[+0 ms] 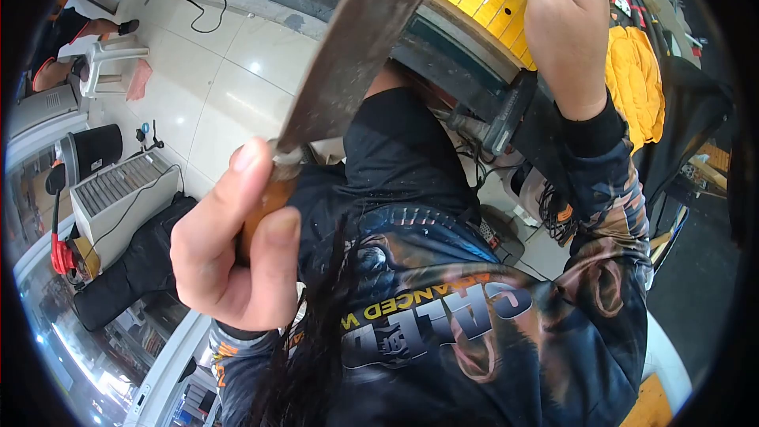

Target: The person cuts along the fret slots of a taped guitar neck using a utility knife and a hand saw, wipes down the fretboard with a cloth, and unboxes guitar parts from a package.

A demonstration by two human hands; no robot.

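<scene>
My left hand (pixel 237 245) is closed round the brown wooden handle (pixel 269 202) of a long flat steel tool, which looks like a file (pixel 360 47). Its broad dull blade rises from a pale collar and runs out of the top of the view. Beyond it lies a yellow guitar neck (pixel 474 0) with thin cross lines and dark dots. Over the neck's right side is my right hand (pixel 569 24), its fingers curled. The fingertips are partly cut off by the top edge, and what they hold, if anything, cannot be made out.
A dark bench edge (pixel 451 47) supports the neck. Yellow cloth (pixel 636 83) hangs at right, near assorted tools. A clamp (pixel 506 119) sits below the bench. At left are a white stool (pixel 115 59), another person's leg (pixel 99 26) and a white box with a slatted top (pixel 126 190).
</scene>
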